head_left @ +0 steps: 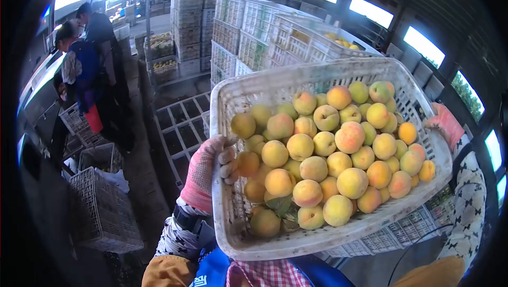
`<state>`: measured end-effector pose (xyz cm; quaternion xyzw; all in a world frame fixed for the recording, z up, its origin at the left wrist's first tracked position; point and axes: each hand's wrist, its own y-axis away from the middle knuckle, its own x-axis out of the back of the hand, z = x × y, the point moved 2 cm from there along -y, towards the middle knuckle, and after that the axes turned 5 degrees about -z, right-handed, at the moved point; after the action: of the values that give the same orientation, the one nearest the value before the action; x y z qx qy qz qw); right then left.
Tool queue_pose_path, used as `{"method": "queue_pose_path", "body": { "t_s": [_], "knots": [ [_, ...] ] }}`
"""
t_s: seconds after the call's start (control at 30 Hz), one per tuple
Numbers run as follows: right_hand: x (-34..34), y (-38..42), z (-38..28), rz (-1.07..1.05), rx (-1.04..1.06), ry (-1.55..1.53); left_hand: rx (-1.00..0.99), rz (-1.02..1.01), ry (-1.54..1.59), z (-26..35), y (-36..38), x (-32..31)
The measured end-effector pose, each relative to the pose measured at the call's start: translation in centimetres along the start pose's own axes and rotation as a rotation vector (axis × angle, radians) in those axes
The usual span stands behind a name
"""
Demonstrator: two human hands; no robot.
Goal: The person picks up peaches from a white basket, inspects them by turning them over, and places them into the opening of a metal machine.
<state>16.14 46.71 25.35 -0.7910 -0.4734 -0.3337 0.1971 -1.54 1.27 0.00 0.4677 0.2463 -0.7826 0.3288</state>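
A white plastic crate [317,72] is held up in front of my body, tilted so that its inside faces me. Yellow-orange peaches [312,168] cover its bottom, with a few green leaves [283,206] among them. My left hand [207,168], in a pink glove, grips the left wall, its fingers curled over the rim to the inside. At the right end, my right hand [446,125], also in a pink glove, holds the crate's rim; its fingers are partly hidden behind the wall.
Tall stacks of white crates [254,27] stand ahead, one topped with more peaches [341,39]. A metal frame [182,125] lies on the floor to the left. Two people [87,70] stand at the far left, near crates [103,207]. More crates [397,229] sit beneath the held one.
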Motion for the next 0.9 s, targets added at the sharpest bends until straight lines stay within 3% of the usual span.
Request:
{"method": "queue_pose_path", "body": {
  "t_s": [0.03, 0.07, 0.1, 0.17, 0.3, 0.4, 0.53, 0.67, 0.8, 0.9],
  "knots": [
    [1.6, -0.6, -0.8, -0.06, -0.02, 0.142, 0.001, 0.05, 0.061, -2.3, 0.3, -0.5],
    [2.8, -0.8, -1.3, -0.122, 0.018, 0.082, -0.012, 0.056, 0.105, -4.4, 0.3, -0.3],
    [-4.5, -1.6, -1.0, -0.172, 0.045, -0.184, -0.003, 0.072, -0.075, 4.8, 0.8, 1.5],
    [-3.0, -2.2, -1.6, -0.229, 0.082, -0.349, -0.025, 0.148, -0.033, 1.0, 1.6, 1.9],
    [-4.8, -3.6, -3.3, -0.265, 0.128, -0.215, -0.035, 0.266, -0.087, 1.2, 4.3, 2.3],
    [-6.5, -4.3, -3.8, -0.257, 0.083, -0.148, 0.008, 0.376, -0.32, 0.8, 6.1, 3.5],
    [-13.8, -4.5, -4.0, -0.28, 0.064, -0.128, -0.046, 0.529, -0.426, 3.6, 11.2, 7.7],
    [-22.5, -7.2, 7.3, -0.389, -0.079, -0.267, 0.0, 0.72, -0.619, 7.2, 14.9, 5.1],
    [-37.8, -7.4, 19.4, -0.529, -0.285, -0.397, 0.1, 0.953, -0.833, 8.4, 17.4, 7.6],
    [-44.5, -8.5, 21.9, -0.64, -0.336, -0.392, 0.2, 1.11, -0.831, 7.4, 19.3, 9.8]
  ]
}}
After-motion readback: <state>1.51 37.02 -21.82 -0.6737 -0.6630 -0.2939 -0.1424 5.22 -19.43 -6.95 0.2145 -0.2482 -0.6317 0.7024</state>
